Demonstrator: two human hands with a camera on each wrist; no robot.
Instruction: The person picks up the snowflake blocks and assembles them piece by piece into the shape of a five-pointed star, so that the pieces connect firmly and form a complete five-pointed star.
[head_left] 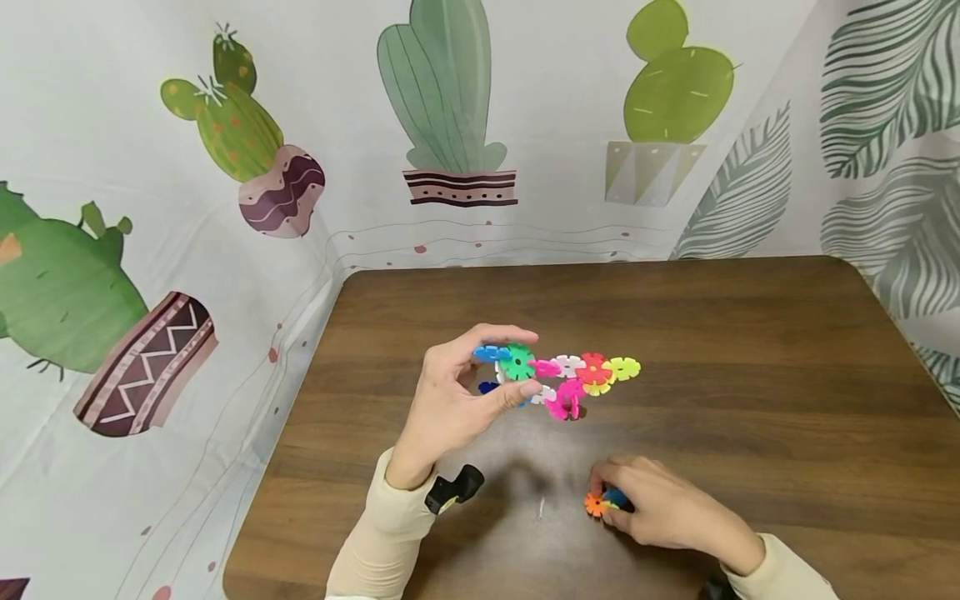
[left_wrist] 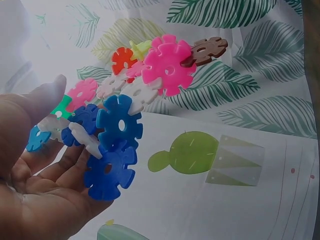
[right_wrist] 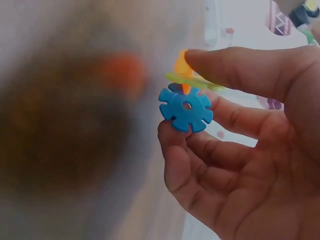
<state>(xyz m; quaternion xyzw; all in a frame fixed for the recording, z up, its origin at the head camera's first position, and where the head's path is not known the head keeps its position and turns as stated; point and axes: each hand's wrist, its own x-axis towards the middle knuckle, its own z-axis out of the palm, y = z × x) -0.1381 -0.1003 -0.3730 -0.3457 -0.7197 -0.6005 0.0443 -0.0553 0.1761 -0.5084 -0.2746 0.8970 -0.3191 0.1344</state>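
Observation:
Above the middle of the table, my left hand (head_left: 450, 400) grips a chain of notched plastic flower discs (head_left: 517, 362) between thumb and fingers. The chain joins green, blue, white, pink, red and yellow discs. In the left wrist view, blue discs (left_wrist: 120, 122) hang beside the palm, with a pink disc (left_wrist: 170, 67) and a brown disc (left_wrist: 207, 51) at the far end. Lower right, close to the tabletop, my right hand (head_left: 667, 504) pinches a small cluster: an orange disc (head_left: 595, 505), a yellow-green disc (right_wrist: 195, 81) and a blue disc (right_wrist: 187, 110).
The brown wooden table (head_left: 712, 317) lies beneath both hands. A cloth printed with cacti and leaves (head_left: 547, 100) rises behind it and along its sides. A small pale mark (head_left: 542, 507) shows on the tabletop. An orange blur (right_wrist: 125, 72) in the right wrist view is unclear.

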